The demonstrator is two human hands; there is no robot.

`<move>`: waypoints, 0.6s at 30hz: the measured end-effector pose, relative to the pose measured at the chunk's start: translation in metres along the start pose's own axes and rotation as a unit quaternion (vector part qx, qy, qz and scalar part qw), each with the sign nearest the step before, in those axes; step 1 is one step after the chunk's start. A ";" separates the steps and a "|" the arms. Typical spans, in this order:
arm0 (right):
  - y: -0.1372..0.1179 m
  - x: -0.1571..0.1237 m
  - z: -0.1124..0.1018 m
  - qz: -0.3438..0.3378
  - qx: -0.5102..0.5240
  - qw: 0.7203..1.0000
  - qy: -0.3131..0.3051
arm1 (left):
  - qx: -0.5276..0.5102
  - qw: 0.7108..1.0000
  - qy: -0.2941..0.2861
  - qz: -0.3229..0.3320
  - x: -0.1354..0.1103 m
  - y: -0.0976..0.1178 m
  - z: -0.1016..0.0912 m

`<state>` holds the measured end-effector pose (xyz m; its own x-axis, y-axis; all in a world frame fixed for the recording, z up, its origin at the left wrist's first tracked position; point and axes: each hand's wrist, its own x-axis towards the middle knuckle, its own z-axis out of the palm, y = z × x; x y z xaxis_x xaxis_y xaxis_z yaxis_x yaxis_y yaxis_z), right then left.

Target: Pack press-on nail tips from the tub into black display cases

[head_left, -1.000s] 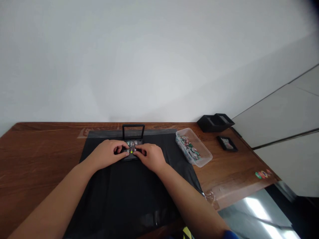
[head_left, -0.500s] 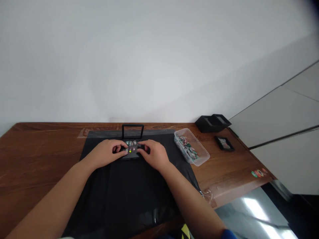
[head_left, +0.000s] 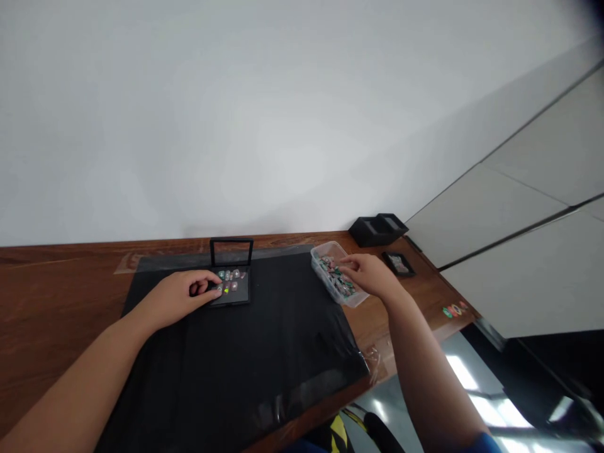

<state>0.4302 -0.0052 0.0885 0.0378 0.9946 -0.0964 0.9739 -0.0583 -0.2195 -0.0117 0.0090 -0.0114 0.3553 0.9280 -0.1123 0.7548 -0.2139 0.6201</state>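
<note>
Wooden table (head_left: 56,277) is partly covered by a black mat (head_left: 264,340). A small black case (head_left: 231,290), lid upright, is noted on the mat. The left hand (head_left: 177,297) is laid at its left edge, fingers curled against it. The right hand (head_left: 370,275) is held over a clear plastic container (head_left: 352,301) of coloured pieces (head_left: 336,280). Neither grip can be confirmed.

Open black case (head_left: 233,302), lid upright, holds beads (head_left: 231,275); clear tub (head_left: 352,301) apart

No legible text, label, brand, number or sign can be made out on anything shown.
</note>
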 end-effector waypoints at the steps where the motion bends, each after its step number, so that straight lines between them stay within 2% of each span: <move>1: 0.002 0.003 0.006 -0.020 0.012 0.999 -0.026 | 0.000 1.000 0.003 0.000 0.000 0.000 0.000; 3: 0.003 0.007 0.018 -0.042 0.016 0.998 -0.051 | -0.002 1.000 0.008 -0.001 0.000 0.000 0.000; 7: 0.001 0.011 0.034 -0.040 -0.002 0.998 -0.051 | -0.002 1.000 0.013 -0.001 -0.001 0.000 0.001; 12: -0.003 0.013 0.040 -0.045 -0.006 0.997 -0.055 | 0.010 1.000 0.007 -0.010 -0.003 0.003 0.000; 18: -0.007 0.015 0.042 -0.031 -0.035 0.999 -0.019 | 0.017 1.000 0.011 0.005 -0.003 0.007 0.000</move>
<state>0.4146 0.0062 0.0474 -0.0298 0.9920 -0.1228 0.9874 0.0101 -0.1578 -0.0074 0.0043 -0.0061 0.3512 0.9321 -0.0886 0.7691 -0.2332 0.5951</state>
